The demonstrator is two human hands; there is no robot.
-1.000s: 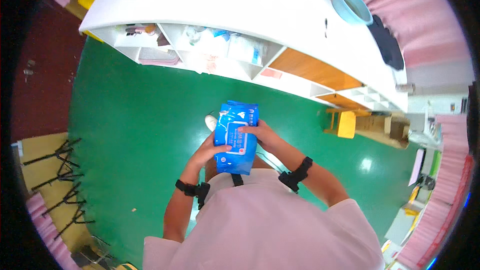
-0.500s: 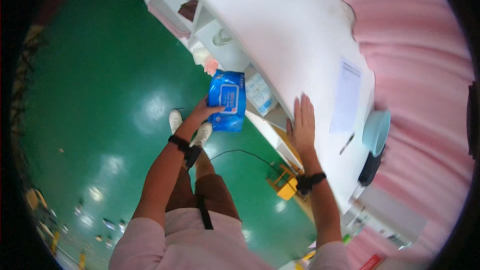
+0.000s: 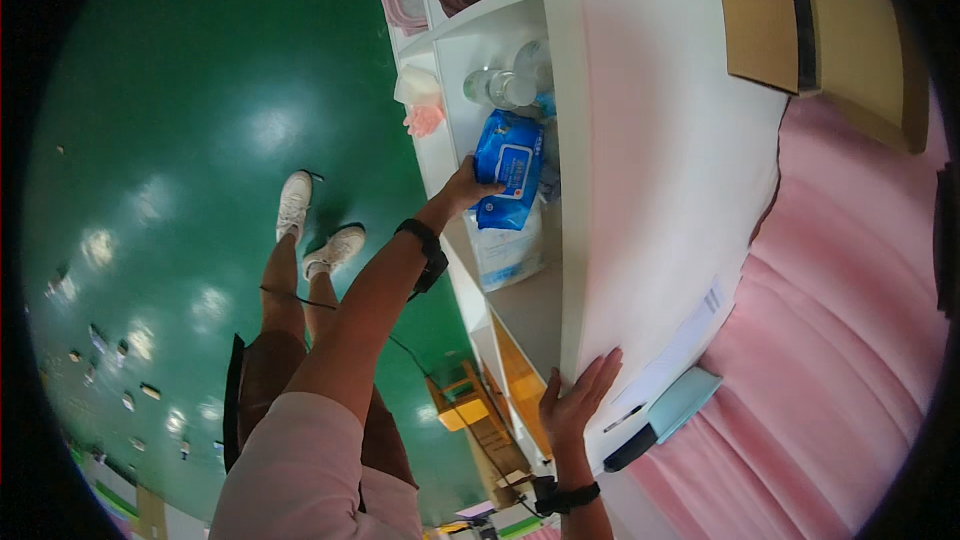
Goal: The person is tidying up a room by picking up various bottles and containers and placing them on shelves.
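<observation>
The left hand (image 3: 466, 186) is pinching the pack (image 3: 514, 168) at the shelf (image 3: 542, 318); the right hand (image 3: 572, 410) is lying spread on the surface (image 3: 650, 190) above it, likely bracing the body.

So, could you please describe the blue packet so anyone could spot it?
Look below the white counter. At the open compartment holding a clear bottle, the left hand grips the blue packet. Its deep blue sets it apart from the bottle and whitish package.

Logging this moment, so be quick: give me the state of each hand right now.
Left hand: closed, holding the blue soft pack.
Right hand: open, holding nothing, at the edge of the white counter.
</observation>
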